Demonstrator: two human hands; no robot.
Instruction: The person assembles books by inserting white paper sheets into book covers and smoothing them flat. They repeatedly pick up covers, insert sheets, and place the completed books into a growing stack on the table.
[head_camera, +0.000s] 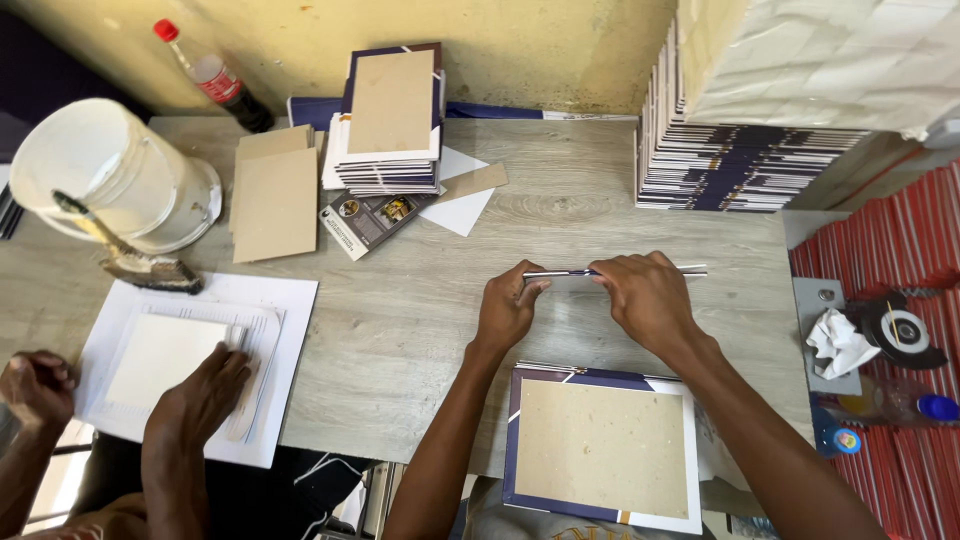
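Observation:
My left hand (507, 307) and my right hand (645, 296) both grip a thin book (690, 270) stood on its edge on the grey wooden table (400, 310), seen edge-on as a narrow white and dark strip. Just in front of me lies a stack of covers (600, 450), inner side up, with brown board and a dark blue border.
A co-worker's hands (195, 395) press white sheets (170, 350) at the left. A white bucket (105, 175) with a glue brush (135, 262), a bottle (210, 75), brown boards (275, 200) and stacks of books (390, 120) (730, 165) stand behind. Tape (903, 330) lies at the right.

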